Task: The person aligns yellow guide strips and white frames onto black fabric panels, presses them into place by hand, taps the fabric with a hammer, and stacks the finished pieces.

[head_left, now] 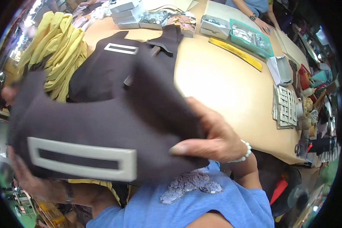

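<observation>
Nearest you, your two hands bear one dark front cloth [91,117]; your right hand [216,136] pinches its right edge, thumb on the near face and fingers behind, while your left hand [38,186] is at its lower left, blurred, so you cannot tell how firmly it grips. Note the relation: the single pale frame [83,149] on the front cloth lies left of your right thumb, its long axis running from hand to hand and dipping slightly rightward; your left hand is nearer to it. Beyond the front cloth, and partly hidden by it, lies one far cloth [95,72] bearing a second frame [136,50] and one hammer [162,46]. Left of these hangs one yellow bundle [57,49]. Well right of the front cloth sits one stack of loose frames [287,122], too overlapped to count. Farthest beyond it, rightward, are one yellow ruler [235,54], one green tray [250,46] between two white boxes [213,31], and a co-worker's hand [263,27].
</observation>
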